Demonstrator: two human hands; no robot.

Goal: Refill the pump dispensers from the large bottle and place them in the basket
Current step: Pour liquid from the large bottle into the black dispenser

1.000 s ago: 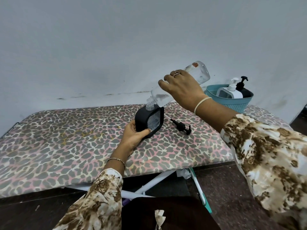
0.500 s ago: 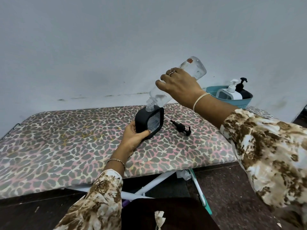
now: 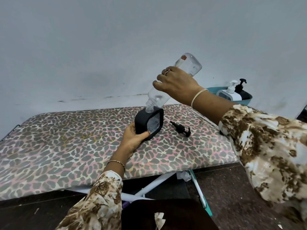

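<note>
A black dispenser (image 3: 146, 123) with a clear front stands on the leopard-print board (image 3: 66, 143), its pump removed. My left hand (image 3: 134, 138) grips its lower left side. My right hand (image 3: 176, 87) holds the large clear bottle (image 3: 187, 67) tipped steeply, its neck (image 3: 149, 107) set into the dispenser's opening. The black pump head (image 3: 181, 128) lies on the board just right of the dispenser. At the far right a teal basket (image 3: 245, 98) holds a white dispenser (image 3: 230, 93) and a black dispenser (image 3: 240, 87).
A grey wall rises right behind the board. Under the board's front edge are white and teal frame legs (image 3: 197, 188) over a dark floor. A dark object with a scrap of white paper (image 3: 159, 219) lies at the bottom centre.
My right hand has raised the bottle's base, so the bottle now tilts more steeply into the dispenser. My left hand and the dispenser have stayed put.
</note>
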